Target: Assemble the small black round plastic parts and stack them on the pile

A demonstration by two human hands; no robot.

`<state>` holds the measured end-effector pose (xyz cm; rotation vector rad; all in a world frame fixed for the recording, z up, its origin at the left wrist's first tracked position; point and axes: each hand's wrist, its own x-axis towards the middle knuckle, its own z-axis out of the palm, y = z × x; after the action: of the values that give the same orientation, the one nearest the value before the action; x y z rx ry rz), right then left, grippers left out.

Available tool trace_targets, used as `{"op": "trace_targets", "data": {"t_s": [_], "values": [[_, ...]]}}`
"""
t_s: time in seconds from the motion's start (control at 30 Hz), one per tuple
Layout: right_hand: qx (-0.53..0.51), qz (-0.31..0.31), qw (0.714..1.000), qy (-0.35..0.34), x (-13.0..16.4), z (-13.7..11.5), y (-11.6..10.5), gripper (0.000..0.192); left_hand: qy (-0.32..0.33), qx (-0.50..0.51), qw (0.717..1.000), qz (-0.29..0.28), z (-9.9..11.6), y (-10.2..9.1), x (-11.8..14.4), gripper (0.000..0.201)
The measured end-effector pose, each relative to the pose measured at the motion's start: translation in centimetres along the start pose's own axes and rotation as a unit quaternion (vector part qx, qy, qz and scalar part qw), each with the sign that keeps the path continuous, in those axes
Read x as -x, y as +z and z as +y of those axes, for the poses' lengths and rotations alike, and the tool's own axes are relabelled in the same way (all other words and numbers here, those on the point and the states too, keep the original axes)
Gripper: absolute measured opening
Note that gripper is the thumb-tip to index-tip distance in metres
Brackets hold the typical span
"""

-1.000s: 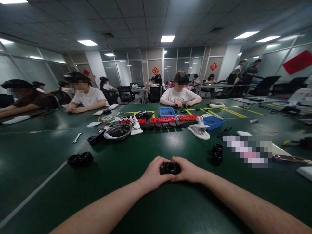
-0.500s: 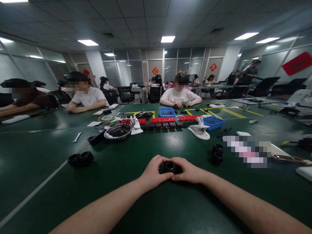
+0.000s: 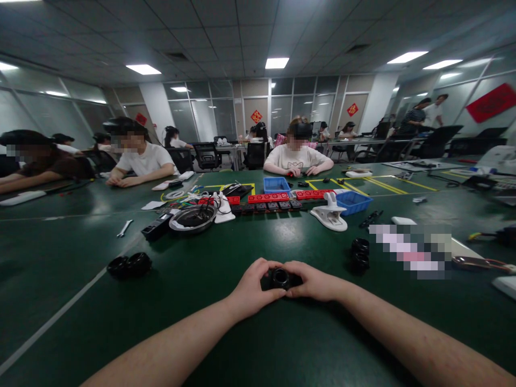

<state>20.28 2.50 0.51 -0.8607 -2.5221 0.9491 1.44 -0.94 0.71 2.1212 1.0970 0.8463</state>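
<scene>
Between my hands, on the green table [image 3: 193, 338], sits a small black tyre-like ring [image 3: 281, 278] with its round hole showing. My left hand [image 3: 255, 287] curves round its left side, the thumb along the near edge and the fingers behind. From the other side my right hand [image 3: 314, 282] wraps round in the same way. Both thumb tips meet close to the ring's front, and the fingertips come together at its back. Two similar black rings [image 3: 139, 263] lie side by side to the left. Another black pair [image 3: 360, 255] is off to the right.
Farther back are a metal bowl [image 3: 192, 220], a white clamp base [image 3: 329, 212], red socket strips [image 3: 268, 198] and blue bins [image 3: 353, 202]. A wrench [image 3: 124, 228] lies at left, a white-cased device [image 3: 503, 285] at right. Co-workers sit across the table.
My hands keep nearly the same hold around the black ring. The view has shifted slightly, and a person in white shows more clearly at the far right back.
</scene>
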Motion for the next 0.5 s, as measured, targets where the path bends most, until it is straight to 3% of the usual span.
{"op": "trace_targets", "data": {"t_s": [0.33, 0.5], "values": [[-0.005, -0.004, 1.000, 0.024, 0.02, -0.16, -0.01, 0.032, -0.002, -0.005, 1.000, -0.007, -0.01, 0.05, -0.05, 0.039], [0.020, 0.035, 0.997, 0.061, -0.16, -0.11, 0.75, 0.035, -0.024, -0.023, 0.999, 0.005, 0.34, 0.18, 0.03, 0.038]]}}
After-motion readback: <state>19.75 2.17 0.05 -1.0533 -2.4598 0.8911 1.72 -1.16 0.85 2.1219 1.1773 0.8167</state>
